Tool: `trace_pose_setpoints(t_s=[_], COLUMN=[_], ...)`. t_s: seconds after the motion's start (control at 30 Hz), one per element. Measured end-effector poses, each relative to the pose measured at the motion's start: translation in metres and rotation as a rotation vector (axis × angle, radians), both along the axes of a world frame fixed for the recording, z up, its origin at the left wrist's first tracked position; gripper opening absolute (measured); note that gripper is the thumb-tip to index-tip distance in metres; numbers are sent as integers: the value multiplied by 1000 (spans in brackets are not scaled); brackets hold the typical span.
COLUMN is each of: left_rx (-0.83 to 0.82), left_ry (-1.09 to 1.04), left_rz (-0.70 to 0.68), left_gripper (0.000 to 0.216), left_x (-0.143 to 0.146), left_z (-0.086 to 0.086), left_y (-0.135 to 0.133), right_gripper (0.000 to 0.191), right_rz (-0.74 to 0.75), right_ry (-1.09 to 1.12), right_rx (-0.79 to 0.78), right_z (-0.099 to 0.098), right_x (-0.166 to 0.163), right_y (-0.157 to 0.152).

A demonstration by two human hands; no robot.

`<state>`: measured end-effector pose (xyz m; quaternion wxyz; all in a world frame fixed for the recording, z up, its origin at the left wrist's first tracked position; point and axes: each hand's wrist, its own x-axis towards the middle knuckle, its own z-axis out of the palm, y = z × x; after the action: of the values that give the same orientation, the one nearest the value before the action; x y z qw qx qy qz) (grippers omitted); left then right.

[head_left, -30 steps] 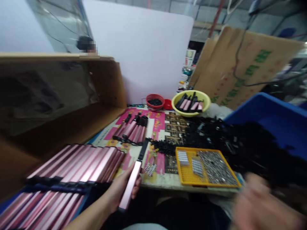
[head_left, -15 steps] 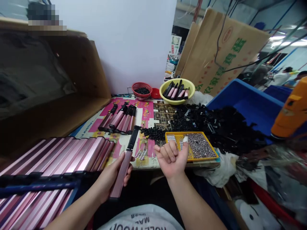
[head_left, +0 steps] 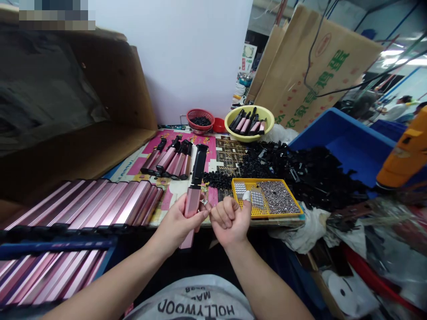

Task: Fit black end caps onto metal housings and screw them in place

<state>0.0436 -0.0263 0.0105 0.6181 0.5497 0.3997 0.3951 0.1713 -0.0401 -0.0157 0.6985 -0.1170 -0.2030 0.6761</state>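
My left hand [head_left: 180, 218] is wrapped round a long pink metallic bar with a black end piece [head_left: 199, 165], which points away from me and upward. Close to the left thumb, my right hand [head_left: 230, 220] is curled closed; whatever its fingers may hold is hidden. White wrapping covers the right thumb's tip. A small shiny part [head_left: 204, 201] shows by the left fingers. Just behind the right hand lies a yellow tray [head_left: 280, 215] with many small silvery pieces. Small black parts [head_left: 218, 179] are heaped beyond the hands.
Pink bars [head_left: 110, 204] lie in rows at left, more sitting in a blue crate [head_left: 115, 253] below. Similar bars [head_left: 171, 160] lie on the table. Behind stand a red basket [head_left: 200, 116] and a yellow bowl [head_left: 248, 137]. An orange power tool [head_left: 402, 149] hangs right, near a blue bin [head_left: 327, 122].
My left hand has raised the pink bar and moved it to the right. My right hand has shifted left, close to the left thumb, its fingers curled tighter.
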Motion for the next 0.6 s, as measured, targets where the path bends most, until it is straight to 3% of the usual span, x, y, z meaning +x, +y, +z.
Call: trace_pose_setpoints(t_s=[0.2, 0.6], left_rx=[14, 28], left_ry=[15, 49], left_rz=[5, 32], left_gripper=[39, 39], left_x=[-4, -4], left_z=[-5, -10], left_y=[2, 5], right_gripper=[60, 60], right_rz=[-42, -109], right_ry=[-85, -196], right_rx=[-12, 115], right_z=[-3, -8], right_x=[-4, -12], right_y=[0, -4])
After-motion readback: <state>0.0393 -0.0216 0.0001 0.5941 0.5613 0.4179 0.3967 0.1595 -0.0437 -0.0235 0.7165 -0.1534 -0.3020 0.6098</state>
